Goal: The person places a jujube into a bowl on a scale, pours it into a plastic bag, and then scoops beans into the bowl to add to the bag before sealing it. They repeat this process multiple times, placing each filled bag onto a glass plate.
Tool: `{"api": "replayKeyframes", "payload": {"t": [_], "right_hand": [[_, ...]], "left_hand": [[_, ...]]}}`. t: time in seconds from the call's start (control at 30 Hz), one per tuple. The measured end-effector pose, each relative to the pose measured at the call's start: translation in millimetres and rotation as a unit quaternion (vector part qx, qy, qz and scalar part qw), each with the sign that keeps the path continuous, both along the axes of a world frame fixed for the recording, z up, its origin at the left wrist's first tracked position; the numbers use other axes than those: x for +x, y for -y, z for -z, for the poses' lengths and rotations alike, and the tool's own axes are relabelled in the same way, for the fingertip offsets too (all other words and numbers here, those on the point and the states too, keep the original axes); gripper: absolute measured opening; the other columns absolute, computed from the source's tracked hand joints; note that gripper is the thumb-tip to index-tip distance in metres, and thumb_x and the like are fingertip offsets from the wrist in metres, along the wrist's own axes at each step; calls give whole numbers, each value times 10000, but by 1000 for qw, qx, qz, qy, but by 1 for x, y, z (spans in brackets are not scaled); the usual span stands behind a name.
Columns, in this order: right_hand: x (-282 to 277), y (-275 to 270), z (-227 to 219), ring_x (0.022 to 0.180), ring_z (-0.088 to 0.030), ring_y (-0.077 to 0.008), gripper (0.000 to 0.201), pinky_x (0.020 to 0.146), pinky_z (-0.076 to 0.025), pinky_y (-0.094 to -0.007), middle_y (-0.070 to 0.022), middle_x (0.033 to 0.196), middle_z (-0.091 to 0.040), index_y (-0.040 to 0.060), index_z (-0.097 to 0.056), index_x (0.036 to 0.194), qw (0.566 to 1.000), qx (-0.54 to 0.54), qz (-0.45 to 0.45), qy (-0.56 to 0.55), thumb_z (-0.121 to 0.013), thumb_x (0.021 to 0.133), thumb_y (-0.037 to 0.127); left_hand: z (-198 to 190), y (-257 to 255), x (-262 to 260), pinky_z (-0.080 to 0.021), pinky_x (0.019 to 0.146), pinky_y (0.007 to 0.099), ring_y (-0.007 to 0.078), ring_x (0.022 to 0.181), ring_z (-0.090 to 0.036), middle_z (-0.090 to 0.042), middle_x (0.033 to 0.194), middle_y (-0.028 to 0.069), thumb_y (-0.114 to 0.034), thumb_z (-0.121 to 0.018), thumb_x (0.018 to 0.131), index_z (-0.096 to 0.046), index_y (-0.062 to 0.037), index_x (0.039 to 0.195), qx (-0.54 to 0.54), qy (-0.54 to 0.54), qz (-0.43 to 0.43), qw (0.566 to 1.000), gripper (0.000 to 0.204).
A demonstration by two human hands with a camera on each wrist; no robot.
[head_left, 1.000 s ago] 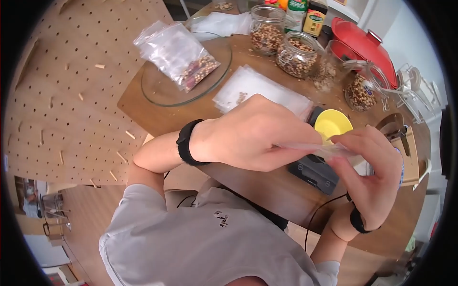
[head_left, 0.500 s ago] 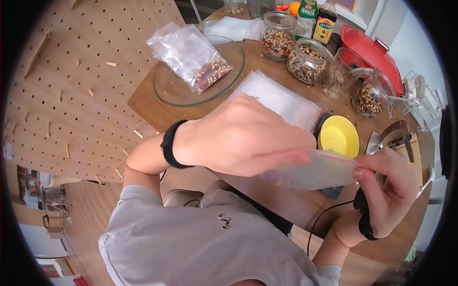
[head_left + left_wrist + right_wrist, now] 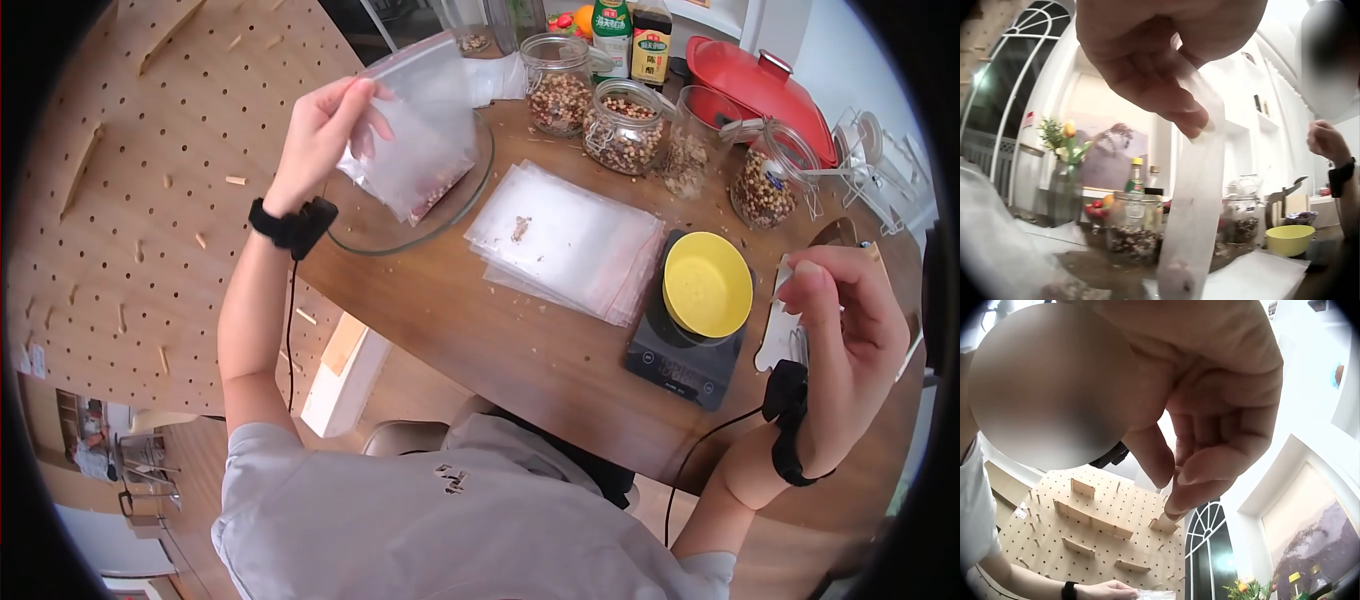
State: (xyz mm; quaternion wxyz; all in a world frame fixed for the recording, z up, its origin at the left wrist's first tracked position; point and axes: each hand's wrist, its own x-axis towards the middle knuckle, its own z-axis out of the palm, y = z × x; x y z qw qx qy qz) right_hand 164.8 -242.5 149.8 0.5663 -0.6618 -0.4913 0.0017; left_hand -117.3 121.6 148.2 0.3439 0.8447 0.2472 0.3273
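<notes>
My left hand [image 3: 322,135] pinches the top edge of a clear plastic bag [image 3: 430,100], raised above the round glass plate [image 3: 482,180] at the table's left. Filled bags [image 3: 385,182] lie on that plate, partly hidden behind the raised one. In the left wrist view, something small shows near the bottom of the held bag [image 3: 1192,206]. My right hand [image 3: 850,320] is in the air at the right, fingers loosely curled and holding nothing. A yellow bowl [image 3: 707,284] stands on the black scale [image 3: 668,368], beside a stack of flat bags [image 3: 560,235].
Several glass jars of mixed beans and grains [image 3: 625,135] stand along the back, with bottles [image 3: 651,50] and a red lidded pot [image 3: 760,90] behind. A pegboard [image 3: 170,190] rises at the left. Near my right hand lie a board and metal tools.
My hands have moved apart. The left carries the bag over to the glass plate; the right has let go of it and moved slightly right, uncovering the scale and the stack.
</notes>
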Motion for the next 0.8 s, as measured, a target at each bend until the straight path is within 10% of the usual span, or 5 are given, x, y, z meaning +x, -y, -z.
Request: {"api": "replayKeyframes", "payload": {"t": [0.33, 0.5, 0.8], "right_hand": [[1, 8, -4, 755, -628, -108, 40, 702, -455, -218, -51, 836, -658, -54, -682, 935, 999, -5, 36, -11, -676, 920, -17], [1, 8, -4, 768, -628, -107, 43, 714, -454, -218, -53, 850, -659, -51, -683, 951, 999, -11, 35, -9, -664, 924, -23], [1, 9, -2, 774, -598, -84, 81, 716, -437, -206, -38, 864, -651, -41, -679, 997, 999, -24, 29, 23, -627, 978, 18]], "left_hand": [[57, -199, -67, -537, 597, 279, 110, 659, -661, -742, 821, 49, -261, -704, 934, -742, 35, 1046, -27, -98, -286, 953, 319], [61, -191, -62, -543, 537, 317, 153, 535, -661, -749, 758, 95, -240, -696, 931, -734, 41, 1032, 44, -70, -410, 909, 300], [44, -129, -30, -525, 547, 313, 153, 529, -654, -745, 788, 107, -250, -661, 975, -715, 12, 1026, 239, -126, -308, 912, 272]]}}
